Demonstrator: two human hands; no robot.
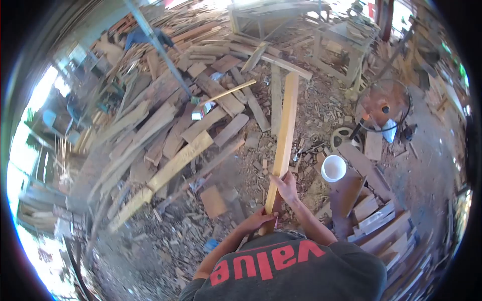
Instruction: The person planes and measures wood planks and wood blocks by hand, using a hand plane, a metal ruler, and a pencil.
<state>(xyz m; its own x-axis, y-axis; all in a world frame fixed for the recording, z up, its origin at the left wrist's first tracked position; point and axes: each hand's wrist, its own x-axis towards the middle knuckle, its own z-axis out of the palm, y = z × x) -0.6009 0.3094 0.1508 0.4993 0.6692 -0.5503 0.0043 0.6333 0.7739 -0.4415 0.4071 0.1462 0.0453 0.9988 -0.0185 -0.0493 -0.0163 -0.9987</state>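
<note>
A long squared wooden beam stretches away from my body, its near end close to my shirt. My left hand grips the beam near that end, with the thumb laid across it. Further up, my right hand is closed round the beam from its right side. The beam's pale faces look smooth, and its far end rises over the littered ground. Part of the near end is hidden by my left hand and shirt.
Loose planks lie heaped at the left. A white bucket and a pedestal fan stand at the right, near stacked boards. Wooden workbenches are at the back. Wood scraps cover much of the floor.
</note>
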